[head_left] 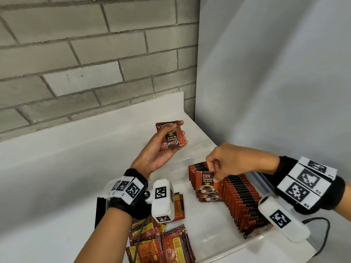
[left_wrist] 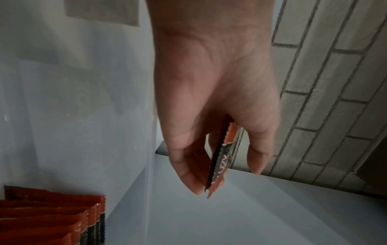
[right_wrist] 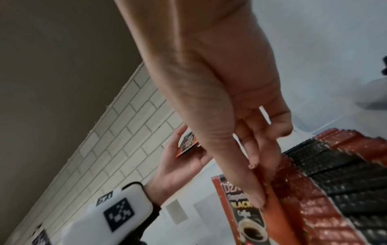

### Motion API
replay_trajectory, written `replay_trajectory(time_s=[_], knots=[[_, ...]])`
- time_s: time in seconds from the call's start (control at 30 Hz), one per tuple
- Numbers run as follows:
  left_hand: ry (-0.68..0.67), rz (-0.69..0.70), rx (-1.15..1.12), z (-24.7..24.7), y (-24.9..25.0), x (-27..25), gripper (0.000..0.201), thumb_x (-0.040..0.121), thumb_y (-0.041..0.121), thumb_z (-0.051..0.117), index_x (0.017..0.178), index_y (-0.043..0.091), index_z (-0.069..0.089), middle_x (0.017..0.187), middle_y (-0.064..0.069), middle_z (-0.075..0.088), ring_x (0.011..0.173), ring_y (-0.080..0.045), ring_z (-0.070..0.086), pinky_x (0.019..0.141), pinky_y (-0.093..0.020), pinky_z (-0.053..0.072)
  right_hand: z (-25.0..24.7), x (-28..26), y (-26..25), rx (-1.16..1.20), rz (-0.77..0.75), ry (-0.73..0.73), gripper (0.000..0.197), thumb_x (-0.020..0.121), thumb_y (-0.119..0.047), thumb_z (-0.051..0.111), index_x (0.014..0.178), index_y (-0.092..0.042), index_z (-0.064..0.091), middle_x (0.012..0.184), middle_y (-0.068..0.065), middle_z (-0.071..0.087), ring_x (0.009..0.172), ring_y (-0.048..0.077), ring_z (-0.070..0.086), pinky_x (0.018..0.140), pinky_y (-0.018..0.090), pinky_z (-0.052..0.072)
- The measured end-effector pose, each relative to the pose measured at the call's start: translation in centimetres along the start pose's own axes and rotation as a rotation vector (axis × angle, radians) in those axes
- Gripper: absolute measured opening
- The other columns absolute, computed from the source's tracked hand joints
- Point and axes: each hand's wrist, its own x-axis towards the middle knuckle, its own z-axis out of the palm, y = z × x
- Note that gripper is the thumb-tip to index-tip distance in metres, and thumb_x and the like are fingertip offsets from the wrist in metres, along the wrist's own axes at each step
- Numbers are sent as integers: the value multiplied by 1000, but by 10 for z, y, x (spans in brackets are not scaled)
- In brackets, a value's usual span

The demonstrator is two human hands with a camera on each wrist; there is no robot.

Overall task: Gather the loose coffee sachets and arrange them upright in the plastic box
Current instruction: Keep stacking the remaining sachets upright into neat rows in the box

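My left hand [head_left: 167,141] is raised palm up and holds a small stack of red-and-black coffee sachets [head_left: 171,136], thumb on top; the left wrist view shows the stack [left_wrist: 223,159] edge-on between thumb and fingers. My right hand [head_left: 220,168] pinches the top corner of one upright sachet [head_left: 207,182] at the front of a row of standing sachets [head_left: 239,198] inside the clear plastic box [head_left: 266,240]. In the right wrist view the thumb and fingers grip that sachet [right_wrist: 243,213] against the row [right_wrist: 326,190].
A loose pile of sachets [head_left: 163,242] lies flat on the white counter [head_left: 57,177] near my left forearm. A grey brick wall [head_left: 85,54] is behind, a pale wall at right. A black cable [head_left: 322,236] runs by the box.
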Motion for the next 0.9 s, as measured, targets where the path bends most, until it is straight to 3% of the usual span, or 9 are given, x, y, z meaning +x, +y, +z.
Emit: replay_trajectory(time_s=[0.17, 0.43, 0.67, 0.77, 0.83, 0.9], knots=[[3, -10, -11, 2, 0, -1, 35, 83, 20, 58, 114, 5, 63, 85, -8, 64, 82, -16, 62, 87, -32, 52, 1, -2, -9, -150, 27, 0, 20, 78, -26, 77, 82, -20, 59, 71, -13, 51, 67, 6, 51, 68, 26, 47], [-10, -17, -8, 5, 1, -4, 33, 84, 9, 54, 115, 6, 62, 83, -7, 64, 81, -15, 62, 83, -31, 54, 5, -1, -9, -180, 20, -69, 24, 74, -24, 81, 86, -15, 62, 67, -14, 51, 61, -1, 47, 57, 15, 38], [-45, -19, 19, 7, 1, -6, 39, 80, 1, 56, 118, 1, 61, 82, -7, 61, 76, -15, 63, 81, -30, 56, -2, -10, -10, -60, 28, -39, 22, 75, -30, 79, 79, -21, 60, 74, -10, 58, 68, 5, 55, 65, 20, 44], [-99, -19, 248, 15, 7, -11, 36, 86, -6, 49, 120, 0, 61, 88, -7, 59, 78, -15, 61, 86, -29, 53, 0, -29, -18, 4, -27, -59, 7, 88, -25, 66, 91, -18, 65, 85, -7, 66, 78, 8, 62, 71, 19, 49], [-152, -38, 551, 30, 16, -18, 33, 90, -9, 45, 114, 5, 64, 96, -6, 61, 86, -13, 62, 87, -27, 52, 11, -41, -23, -30, -67, -172, 16, 94, -20, 53, 96, -10, 65, 87, -1, 67, 76, 11, 64, 71, 21, 51], [-282, -73, 985, 49, 22, -26, 34, 94, -6, 44, 118, 11, 61, 108, -2, 63, 101, -11, 60, 93, -24, 49, 28, -50, -26, -111, -70, -305, 26, 97, -23, 45, 101, -3, 61, 94, 9, 66, 81, 24, 63, 74, 32, 50]])
